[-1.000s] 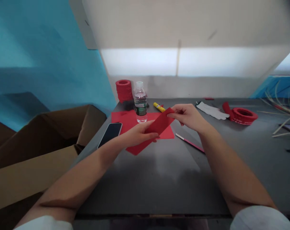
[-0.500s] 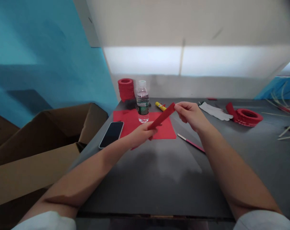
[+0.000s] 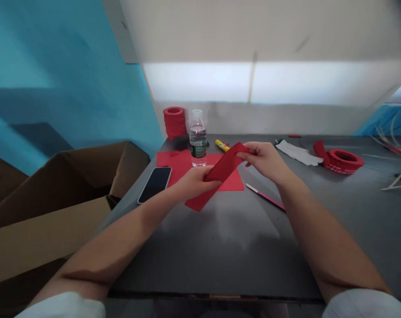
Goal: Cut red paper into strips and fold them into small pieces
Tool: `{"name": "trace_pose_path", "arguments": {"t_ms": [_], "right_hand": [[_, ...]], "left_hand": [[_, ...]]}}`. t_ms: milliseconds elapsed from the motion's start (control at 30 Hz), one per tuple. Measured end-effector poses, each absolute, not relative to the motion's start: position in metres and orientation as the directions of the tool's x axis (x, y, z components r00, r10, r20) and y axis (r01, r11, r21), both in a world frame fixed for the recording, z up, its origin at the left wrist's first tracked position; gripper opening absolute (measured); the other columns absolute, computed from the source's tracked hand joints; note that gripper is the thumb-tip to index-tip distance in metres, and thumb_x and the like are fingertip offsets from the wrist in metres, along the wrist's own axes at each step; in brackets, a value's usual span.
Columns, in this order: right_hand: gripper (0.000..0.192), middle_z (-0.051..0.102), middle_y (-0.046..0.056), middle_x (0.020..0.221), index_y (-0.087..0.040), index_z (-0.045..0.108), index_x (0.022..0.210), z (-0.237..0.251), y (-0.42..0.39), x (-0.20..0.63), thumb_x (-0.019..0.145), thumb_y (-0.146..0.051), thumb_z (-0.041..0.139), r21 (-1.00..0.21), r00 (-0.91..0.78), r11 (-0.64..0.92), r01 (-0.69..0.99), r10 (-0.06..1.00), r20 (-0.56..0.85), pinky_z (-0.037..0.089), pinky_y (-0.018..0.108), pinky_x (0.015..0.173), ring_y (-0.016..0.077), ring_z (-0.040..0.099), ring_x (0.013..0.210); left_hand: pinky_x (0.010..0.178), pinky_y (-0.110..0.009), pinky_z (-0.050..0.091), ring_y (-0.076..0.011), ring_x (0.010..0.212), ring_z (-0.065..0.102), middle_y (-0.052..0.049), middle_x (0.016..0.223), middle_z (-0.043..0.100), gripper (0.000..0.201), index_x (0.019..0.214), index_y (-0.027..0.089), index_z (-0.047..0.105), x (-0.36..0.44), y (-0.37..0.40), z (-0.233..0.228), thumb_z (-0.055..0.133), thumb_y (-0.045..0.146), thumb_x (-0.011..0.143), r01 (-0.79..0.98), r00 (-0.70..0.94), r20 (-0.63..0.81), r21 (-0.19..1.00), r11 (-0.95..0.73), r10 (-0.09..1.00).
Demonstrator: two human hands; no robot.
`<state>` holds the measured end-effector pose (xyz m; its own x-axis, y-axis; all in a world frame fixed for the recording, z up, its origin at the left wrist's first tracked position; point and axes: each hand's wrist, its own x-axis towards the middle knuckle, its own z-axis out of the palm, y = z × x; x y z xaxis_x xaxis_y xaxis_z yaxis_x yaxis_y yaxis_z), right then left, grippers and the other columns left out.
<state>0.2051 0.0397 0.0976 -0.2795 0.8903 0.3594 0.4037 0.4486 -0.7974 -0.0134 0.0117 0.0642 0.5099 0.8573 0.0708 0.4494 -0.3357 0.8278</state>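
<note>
**Paper strip slanted between two hands**

Strip of red paper (image 3: 220,176), long and narrow, is held just above the dark grey table (image 3: 220,247), a little above the middle of the frame. Its long axis is set on a diagonal, from lower left to upper right. The lower part is gripped by the left hand (image 3: 192,183), whose fingers are closed over the strip near its middle, so that the bottom end sticks out free below the hand toward the lower left. The upper end is pinched by the right hand (image 3: 264,159), thumb and fingertips pressed together on the paper's corner. Both hands are thus already on the strip, the left lower and more central in the picture, the right further up and to the right.

Behind the strip a flat red paper sheet (image 3: 175,163) is spread on the table, with a clear plastic water bottle (image 3: 197,139) standing on it. A black smartphone (image 3: 154,184) is laid just left of the sheet. A yellow glue stick (image 3: 222,145) is seen beyond the strip's upper end, and a thin pink-handled tool (image 3: 264,197) lies below the right wrist.
</note>
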Motion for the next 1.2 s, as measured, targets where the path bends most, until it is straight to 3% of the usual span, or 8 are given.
{"name": "trace_pose_path", "arguments": {"t_ms": [100,267,367,467,667,867,1100,1200], "right_hand": [[0.019,0.067,0.002,0.076,-0.018,0.069,0.087,0.101,0.033,0.2,0.076,-0.032,0.063,-0.834,-0.236,0.464,0.299,0.883,0.407,0.048,0.022,0.056,0.012,0.059,0.067],[0.033,0.068,0.002,0.081,-0.019,0.067,0.099,0.093,0.031,0.192,0.071,-0.037,0.069,-0.944,-0.318,0.326,0.057,0.902,0.293,0.05,0.025,0.061,0.014,0.062,0.071],[0.027,0.068,0.003,0.075,-0.017,0.071,0.085,0.086,0.032,0.188,0.071,-0.039,0.07,-0.959,-0.401,0.267,0.097,0.892,0.208,0.048,0.025,0.061,0.013,0.061,0.066],[0.027,0.065,0.002,0.068,-0.016,0.071,0.078,0.081,0.032,0.183,0.07,-0.042,0.07,-0.958,-0.342,0.259,0.119,0.917,0.205,0.045,0.025,0.056,0.0112,0.056,0.058],[0.028,0.057,0.0,0.059,-0.016,0.064,0.066,0.083,0.029,0.175,0.069,-0.044,0.069,-0.94,-0.274,0.289,0.18,0.933,0.234,0.041,0.027,0.055,0.0108,0.049,0.056],[0.019,0.058,0.001,0.062,-0.016,0.066,0.075,0.083,0.023,0.17,0.073,-0.035,0.065,-0.957,-0.513,0.256,0.133,0.844,0.155,0.04,0.028,0.054,0.0111,0.049,0.054],[0.024,0.058,-0.001,0.06,-0.016,0.07,0.079,0.084,0.033,0.183,0.069,-0.038,0.07,-0.94,-0.219,0.331,0.082,0.926,0.307,0.039,0.025,0.05,0.0092,0.047,0.051],[0.027,0.056,-0.001,0.055,-0.015,0.069,0.078,0.091,0.038,0.198,0.069,-0.041,0.071,-0.961,-0.296,0.268,0.072,0.926,0.236,0.04,0.024,0.048,0.0091,0.048,0.048]], "left_hand": [[0.074,-0.034,0.05,-0.022,0.084,0.065,-0.011,0.094,0.067,0.032,0.101,0.011,0.06,-0.012,0.011,0.062,0.066,0.03,0.076,0.165,0.572,-0.101,0.986,0.006,0.814],[0.076,-0.038,0.051,-0.0254,0.085,0.067,-0.016,0.102,0.066,0.038,0.106,0.01,0.061,-0.01,0.009,0.059,0.07,0.031,0.076,-0.117,0.612,-0.126,0.962,0.247,0.781],[0.076,-0.039,0.051,-0.0265,0.086,0.067,-0.016,0.105,0.065,0.038,0.107,0.01,0.061,-0.01,0.009,0.057,0.071,0.028,0.075,-0.174,0.63,-0.102,0.948,0.268,0.77],[0.076,-0.039,0.051,-0.025,0.083,0.067,-0.015,0.106,0.065,0.036,0.105,0.011,0.061,-0.008,0.008,0.055,0.072,0.028,0.074,-0.195,0.634,-0.091,0.943,0.271,0.768],[0.067,-0.032,0.049,-0.0163,0.068,0.063,-0.008,0.081,0.065,0.027,0.1,0.012,0.061,-0.003,0.005,0.052,0.064,0.031,0.081,-0.16,0.603,-0.061,0.967,0.196,0.795],[0.064,-0.031,0.049,-0.0157,0.065,0.062,-0.005,0.074,0.063,0.024,0.094,0.013,0.061,-0.002,0.005,0.049,0.062,0.033,0.082,-0.16,0.602,-0.045,0.971,0.176,0.797],[0.055,-0.027,0.046,-0.0145,0.059,0.06,-0.002,0.069,0.058,0.033,0.091,0.011,0.06,-0.001,0.005,0.044,0.067,0.039,0.075,-0.027,0.616,-0.139,0.98,0.197,0.775],[0.05,-0.024,0.042,-0.0109,0.053,0.054,0.001,0.064,0.053,0.034,0.093,0.011,0.059,-0.001,0.005,0.043,0.064,0.041,0.076,0.008,0.616,-0.158,0.981,0.195,0.772]]}}
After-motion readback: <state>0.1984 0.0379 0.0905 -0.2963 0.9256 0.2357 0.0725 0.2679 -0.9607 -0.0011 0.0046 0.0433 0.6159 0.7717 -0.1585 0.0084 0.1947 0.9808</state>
